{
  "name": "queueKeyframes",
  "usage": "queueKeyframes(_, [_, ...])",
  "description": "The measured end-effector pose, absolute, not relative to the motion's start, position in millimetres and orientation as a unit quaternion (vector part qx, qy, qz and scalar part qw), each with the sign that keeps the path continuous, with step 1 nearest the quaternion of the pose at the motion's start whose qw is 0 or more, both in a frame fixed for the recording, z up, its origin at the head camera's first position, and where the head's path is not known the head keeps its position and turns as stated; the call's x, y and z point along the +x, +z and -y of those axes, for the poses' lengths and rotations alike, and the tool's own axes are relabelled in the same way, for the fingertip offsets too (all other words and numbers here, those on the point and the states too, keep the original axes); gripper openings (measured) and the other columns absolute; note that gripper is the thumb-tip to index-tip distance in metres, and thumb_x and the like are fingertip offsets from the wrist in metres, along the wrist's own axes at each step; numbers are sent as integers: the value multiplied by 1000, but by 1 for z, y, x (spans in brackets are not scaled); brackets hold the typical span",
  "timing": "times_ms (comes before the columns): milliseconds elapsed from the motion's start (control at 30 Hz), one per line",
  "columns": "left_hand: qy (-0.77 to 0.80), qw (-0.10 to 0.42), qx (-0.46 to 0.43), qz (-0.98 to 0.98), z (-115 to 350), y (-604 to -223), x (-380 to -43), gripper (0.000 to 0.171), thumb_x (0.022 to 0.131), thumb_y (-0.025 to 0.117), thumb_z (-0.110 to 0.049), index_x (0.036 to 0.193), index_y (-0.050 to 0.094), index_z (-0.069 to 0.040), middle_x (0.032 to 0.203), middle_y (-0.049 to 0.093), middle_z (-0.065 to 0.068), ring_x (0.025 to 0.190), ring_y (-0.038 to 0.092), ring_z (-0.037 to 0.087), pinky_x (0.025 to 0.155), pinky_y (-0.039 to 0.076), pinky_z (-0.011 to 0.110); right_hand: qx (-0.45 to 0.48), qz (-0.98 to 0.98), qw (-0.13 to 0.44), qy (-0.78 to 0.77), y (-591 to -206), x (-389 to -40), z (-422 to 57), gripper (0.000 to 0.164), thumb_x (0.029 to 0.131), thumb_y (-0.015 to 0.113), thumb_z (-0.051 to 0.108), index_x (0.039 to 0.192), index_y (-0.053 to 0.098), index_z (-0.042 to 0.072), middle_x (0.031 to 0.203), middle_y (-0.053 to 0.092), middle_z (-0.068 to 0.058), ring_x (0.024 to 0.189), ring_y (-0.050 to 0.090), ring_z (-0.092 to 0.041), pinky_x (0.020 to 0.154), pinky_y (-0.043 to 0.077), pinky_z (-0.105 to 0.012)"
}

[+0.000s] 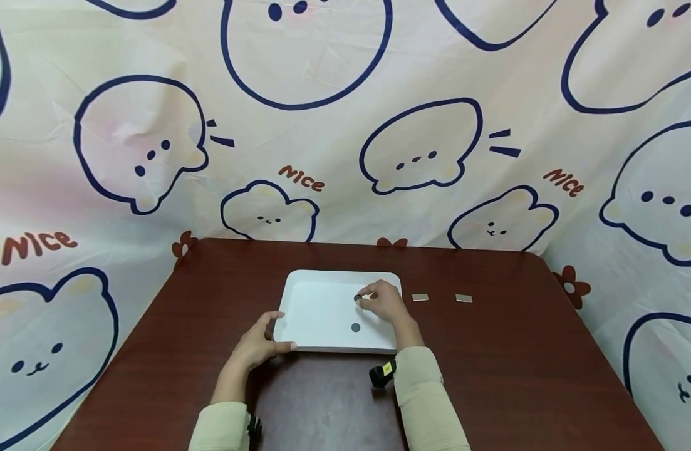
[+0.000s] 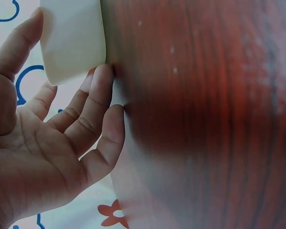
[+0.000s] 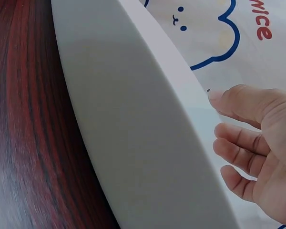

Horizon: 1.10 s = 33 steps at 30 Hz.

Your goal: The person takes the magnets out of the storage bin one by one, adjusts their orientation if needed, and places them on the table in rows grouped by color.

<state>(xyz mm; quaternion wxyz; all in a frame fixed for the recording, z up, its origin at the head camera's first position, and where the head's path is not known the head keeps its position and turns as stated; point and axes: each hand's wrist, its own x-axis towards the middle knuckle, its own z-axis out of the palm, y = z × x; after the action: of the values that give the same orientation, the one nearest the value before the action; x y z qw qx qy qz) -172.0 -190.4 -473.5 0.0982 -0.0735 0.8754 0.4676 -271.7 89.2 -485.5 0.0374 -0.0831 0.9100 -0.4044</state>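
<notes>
White rectangular plastic tray (image 1: 317,313): left hand (image 1: 260,343) is bracing its seven o'clock corner, fingers relaxed; right hand (image 1: 386,302) is pinching a small dark round disc (image 1: 358,298), best lowered gently

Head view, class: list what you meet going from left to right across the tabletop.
Left hand → white tray → small dark disc in the tray → right hand → first metal tile → second metal tile.

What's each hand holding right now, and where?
Right hand pinches a small dark disc by its edge over the white tray; left hand touches the tray's near-left corner.
</notes>
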Motion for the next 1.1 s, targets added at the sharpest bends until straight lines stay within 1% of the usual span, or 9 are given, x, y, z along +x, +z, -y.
queueKeyframes(167, [473, 94, -73, -873, 191, -473, -171, 78, 68, 84, -22, 133, 44, -14, 94, 54, 14, 69, 52, 22, 59, 43, 35, -107, -913, 20, -393, -478, -263, -100, 13, 79, 74, 20, 91, 74, 14, 99, 58, -1, 90, 57, -21, 70, 46, -34])
queueKeyframes(367, [476, 96, -74, -871, 191, -471, -172, 77, 68, 84, -20, 133, 43, -13, 96, 54, 15, 68, 53, 22, 59, 43, 35, -119, -913, -16, -389, -473, -247, -119, 16, 79, 75, 18, 94, 74, 13, 101, 59, -3, 92, 58, -23, 69, 48, -37])
queueKeyframes(500, [476, 96, -75, -871, 191, -471, -172, 78, 67, 84, -20, 134, 43, -13, 97, 54, 16, 68, 52, 22, 59, 43, 35, -104, -913, -22, -394, -471, -241, -130, 16, 79, 75, 18, 95, 74, 14, 102, 59, -3, 91, 56, -23, 70, 47, -36])
queueKeyframes(700, [479, 98, -77, -869, 191, -473, -173, 79, 68, 84, -21, 134, 43, -13, 96, 53, 16, 68, 52, 23, 59, 43, 35, -98, -911, -33, -400, -468, -233, -145, 16, 78, 77, 16, 93, 74, 12, 102, 59, -4, 85, 54, -23, 69, 45, -36])
queueKeyframes(900, [474, 96, -82, -871, 191, -474, -175, 78, 68, 84, -21, 134, 43, -15, 91, 52, 12, 66, 52, 22, 58, 42, 34, -94, -897, -34, -431, -471, -225, -158, 15, 78, 76, 14, 92, 74, 11, 99, 59, -4, 84, 56, -20, 69, 47, -34])
queueKeyframes(1100, [478, 98, -72, -870, 191, -473, -174, 77, 68, 84, -19, 134, 43, -13, 88, 52, 12, 64, 52, 21, 57, 43, 34, -72, -894, -35, -441, -477, -215, -169, 14, 78, 75, 11, 92, 73, 10, 96, 62, -3, 84, 57, -19, 69, 46, -34])
